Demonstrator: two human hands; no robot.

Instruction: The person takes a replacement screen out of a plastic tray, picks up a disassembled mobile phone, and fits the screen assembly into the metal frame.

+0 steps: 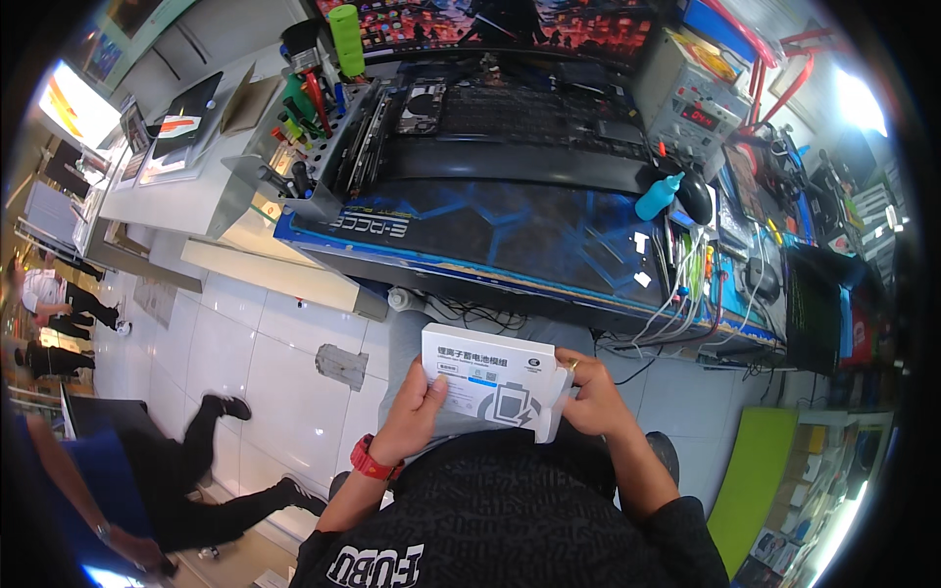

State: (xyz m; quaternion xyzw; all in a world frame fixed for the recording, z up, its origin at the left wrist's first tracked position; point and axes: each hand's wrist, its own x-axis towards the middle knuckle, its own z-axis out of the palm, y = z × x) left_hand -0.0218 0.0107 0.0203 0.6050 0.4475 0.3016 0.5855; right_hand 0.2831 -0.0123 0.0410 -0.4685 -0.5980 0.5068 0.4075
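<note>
Above the seated person's lap, well apart from the near edge of the surface, a white cardboard battery box is held up between two bare hands, its face printed with a grey battery picture and a small blue strip. The left hand has its fingers clamped on the left end, the thumb lying over the printed face. At the right end, the right hand has its fingers curled against the box beside a white flap that sticks out; how firmly they are closed, I cannot tell. A red wristwatch circles the left wrist.

On the surface, a black keyboard stands toward the far side, below a wide monitor. To its left is a grey tool holder filled with screwdrivers and brushes, a green cylinder rising at its far end. To the right, a teal squeeze bottle leans just beside a black computer mouse, and farther off sits a power supply with a red digital display. Well to the left, over the tiled floor, another person in black trousers and dark shoes is partly in view.
</note>
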